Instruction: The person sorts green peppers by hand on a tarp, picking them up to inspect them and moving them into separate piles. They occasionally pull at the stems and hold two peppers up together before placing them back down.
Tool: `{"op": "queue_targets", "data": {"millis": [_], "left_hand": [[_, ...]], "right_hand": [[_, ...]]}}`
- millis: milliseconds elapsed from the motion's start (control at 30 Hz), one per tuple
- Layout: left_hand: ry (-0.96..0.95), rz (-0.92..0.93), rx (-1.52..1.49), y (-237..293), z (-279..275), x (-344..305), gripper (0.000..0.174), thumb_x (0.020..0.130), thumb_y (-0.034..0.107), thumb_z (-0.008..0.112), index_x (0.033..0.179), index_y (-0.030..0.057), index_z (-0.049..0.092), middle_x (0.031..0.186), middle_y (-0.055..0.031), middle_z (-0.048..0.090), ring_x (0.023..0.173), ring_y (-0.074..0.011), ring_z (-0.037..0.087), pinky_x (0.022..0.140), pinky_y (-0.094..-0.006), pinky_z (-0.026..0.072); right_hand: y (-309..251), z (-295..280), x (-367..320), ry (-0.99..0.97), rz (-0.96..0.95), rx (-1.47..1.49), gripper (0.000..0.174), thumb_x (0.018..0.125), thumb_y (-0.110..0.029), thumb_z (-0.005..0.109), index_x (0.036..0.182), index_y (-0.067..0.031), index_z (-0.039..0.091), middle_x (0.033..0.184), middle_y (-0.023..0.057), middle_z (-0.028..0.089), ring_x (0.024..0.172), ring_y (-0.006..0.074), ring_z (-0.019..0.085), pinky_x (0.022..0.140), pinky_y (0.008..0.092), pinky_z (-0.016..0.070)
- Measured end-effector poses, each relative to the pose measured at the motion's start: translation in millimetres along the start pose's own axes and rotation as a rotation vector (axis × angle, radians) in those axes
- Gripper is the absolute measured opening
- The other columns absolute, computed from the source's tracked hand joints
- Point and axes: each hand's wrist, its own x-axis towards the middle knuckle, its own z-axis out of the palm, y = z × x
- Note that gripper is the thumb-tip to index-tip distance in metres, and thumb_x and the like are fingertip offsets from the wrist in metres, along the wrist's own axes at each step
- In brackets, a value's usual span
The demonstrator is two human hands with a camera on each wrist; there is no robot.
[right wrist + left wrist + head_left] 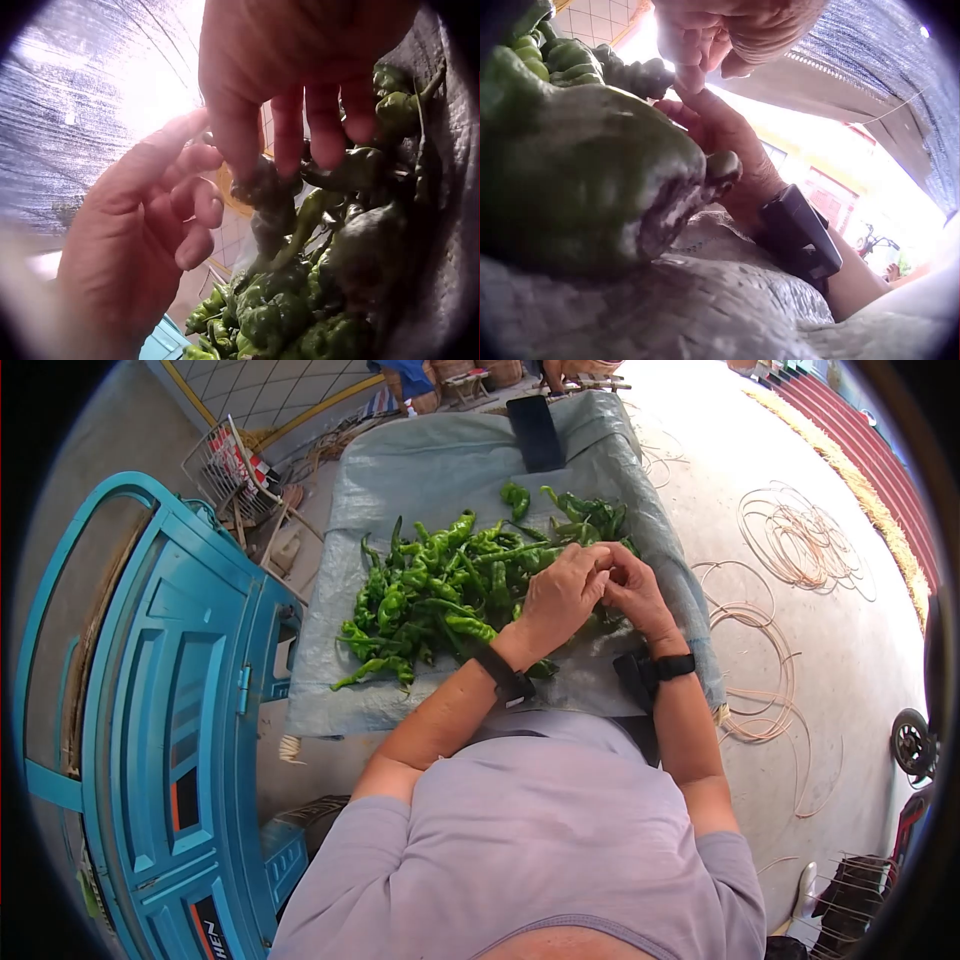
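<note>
Both hands meet over the right part of a pile of green peppers (420, 585). My left hand (562, 595) has its fingers partly curled, and its fingertips come right up to the right hand's thumb and fingers. My right hand (640, 595) points its fingers downward, with a dark green pepper (264, 187) at their tips in the right wrist view. I cannot tell whether the left fingertips pinch something small there. A large pepper (592, 172) with a dark, scarred end fills the near side of the left wrist view. Dark straps with devices circle both wrists.
The peppers lie on a grey-green woven sheet (440, 450) draped over a table. A black phone (536, 435) is at its far edge. A blue metal vehicle panel (180, 690) stands at left. Coils of cord (805, 540) lie on the floor at right, and baskets stand behind.
</note>
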Motion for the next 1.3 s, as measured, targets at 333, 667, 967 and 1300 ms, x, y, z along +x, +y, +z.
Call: {"op": "queue_targets", "data": {"millis": [333,667,967,1300], "left_hand": [[0.060,-0.201,-0.198,-18.9,18.0,-3.4,0.030,0.083,0.003,0.063,0.113,0.0046,0.057,0.090,-0.0086,0.056,0.071,-0.0195,0.059,0.067,-0.0337,0.0497],[-0.103,-0.158,0.023,-15.5,8.7,-7.8,0.047,0.082,0.003,0.066,0.127,0.0129,0.055,0.125,-0.0147,0.046,0.086,-0.0294,0.062,0.077,-0.0384,0.0527],[0.241,-0.017,0.089,-21.6,4.0,-2.1,0.035,0.084,-0.002,0.061,0.117,0.0093,0.060,0.114,-0.0099,0.056,0.088,-0.0226,0.064,0.069,-0.0319,0.0543],[0.089,0.361,-0.639,97.8,-134.2,15.4,0.020,0.092,0.009,0.058,0.112,0.0052,0.059,0.106,-0.0148,0.060,0.075,-0.0210,0.064,0.059,-0.0286,0.0485]], "right_hand": [[3.3,0.6,2.1,-0.039,0.079,0.044,0.010,0.092,-0.010,0.059,0.102,-0.0088,0.061,0.079,-0.0074,0.055,0.065,0.0008,0.050,0.053,0.0172,0.0415],[-1.5,-12.2,5.3,0.037,0.153,0.462,0.011,0.096,-0.021,0.060,0.097,-0.0107,0.057,0.069,-0.0018,0.057,0.054,0.0078,0.055,0.050,0.0204,0.0433],[-0.1,-15.7,5.6,0.032,0.069,0.568,0.012,0.100,-0.022,0.049,0.105,-0.0107,0.051,0.077,0.0039,0.063,0.065,0.0131,0.061,0.055,0.0239,0.0472],[2.1,-8.6,6.4,0.233,0.143,0.206,0.030,0.100,-0.020,0.051,0.126,-0.0066,0.044,0.087,0.0068,0.064,0.064,0.0112,0.061,0.050,0.0224,0.0460]]}}
